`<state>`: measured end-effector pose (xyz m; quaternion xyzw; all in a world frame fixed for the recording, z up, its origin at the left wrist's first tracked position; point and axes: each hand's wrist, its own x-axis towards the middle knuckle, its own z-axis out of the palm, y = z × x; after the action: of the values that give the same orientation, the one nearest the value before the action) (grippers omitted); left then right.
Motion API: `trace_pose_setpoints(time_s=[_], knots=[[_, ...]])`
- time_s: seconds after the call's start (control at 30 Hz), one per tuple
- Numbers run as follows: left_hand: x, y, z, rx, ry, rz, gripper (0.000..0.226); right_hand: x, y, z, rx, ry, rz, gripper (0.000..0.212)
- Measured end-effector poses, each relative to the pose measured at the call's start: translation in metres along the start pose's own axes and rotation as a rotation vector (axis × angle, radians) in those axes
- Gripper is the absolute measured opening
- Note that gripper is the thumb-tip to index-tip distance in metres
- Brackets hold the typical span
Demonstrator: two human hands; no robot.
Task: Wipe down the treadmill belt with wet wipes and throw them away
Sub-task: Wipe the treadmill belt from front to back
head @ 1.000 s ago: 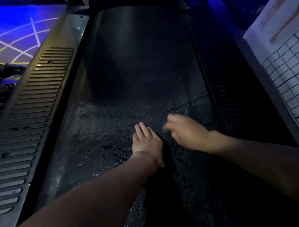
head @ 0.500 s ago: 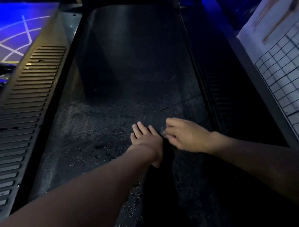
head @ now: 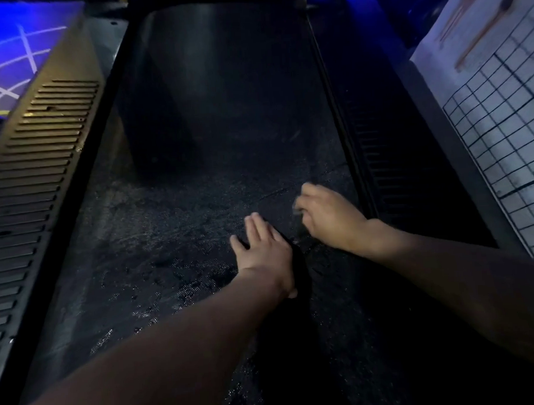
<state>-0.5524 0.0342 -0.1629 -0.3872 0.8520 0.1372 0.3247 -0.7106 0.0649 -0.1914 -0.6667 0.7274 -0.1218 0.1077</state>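
My left hand (head: 261, 248) lies flat on the belt (head: 169, 231), fingers straight, bracing. My right hand (head: 327, 218) is just beside it near the right edge, grip curled on a pale blur that looks like the wipe (head: 297, 209). The near belt glistens and the far end is dull. Plan: overlapping strokes edge to edge with even pressure, working toward the far end.

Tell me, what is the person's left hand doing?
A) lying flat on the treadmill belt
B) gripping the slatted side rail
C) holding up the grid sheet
A: the left hand lies palm down, fingers straight, on the treadmill belt, beside the right hand, which curls on what looks like a pale wet wipe.
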Motion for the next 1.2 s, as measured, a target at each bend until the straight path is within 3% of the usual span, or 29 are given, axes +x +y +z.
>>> trace_pose_setpoints(time_s=[0.13,0.2,0.3,0.47,0.63,0.8,1.0,1.2], knots=[[0.0,0.003,0.001,0.032,0.042,0.082,0.111,-0.039,-0.012,-0.006,-0.015,-0.204,-0.276,0.004],[0.001,0.003,0.001,0.046,0.044,0.081,0.117,-0.03,0.004,-0.01,-0.043,-0.187,-0.189,0.011],[0.0,0.003,-0.001,0.031,0.018,0.07,0.127,-0.011,0.021,-0.011,-0.076,-0.019,0.065,0.019],[0.0,0.009,-0.003,-0.007,-0.037,0.084,0.133,-0.042,0.004,-0.016,-0.137,-0.16,-0.103,0.022],[0.0,0.016,-0.006,-0.016,-0.117,0.073,0.149,-0.015,0.034,-0.02,-0.171,-0.057,0.19,0.015],[0.0,0.023,0.001,0.027,-0.05,0.038,0.149,-0.055,0.017,-0.017,-0.201,-0.18,0.004,0.018],[-0.004,0.026,0.001,0.033,-0.031,0.034,0.146,-0.039,0.024,-0.021,-0.224,-0.051,0.246,0.025],[-0.012,0.012,0.008,-0.008,0.122,0.114,0.137,-0.079,0.024,-0.026,-0.184,-0.215,0.043,0.027]])
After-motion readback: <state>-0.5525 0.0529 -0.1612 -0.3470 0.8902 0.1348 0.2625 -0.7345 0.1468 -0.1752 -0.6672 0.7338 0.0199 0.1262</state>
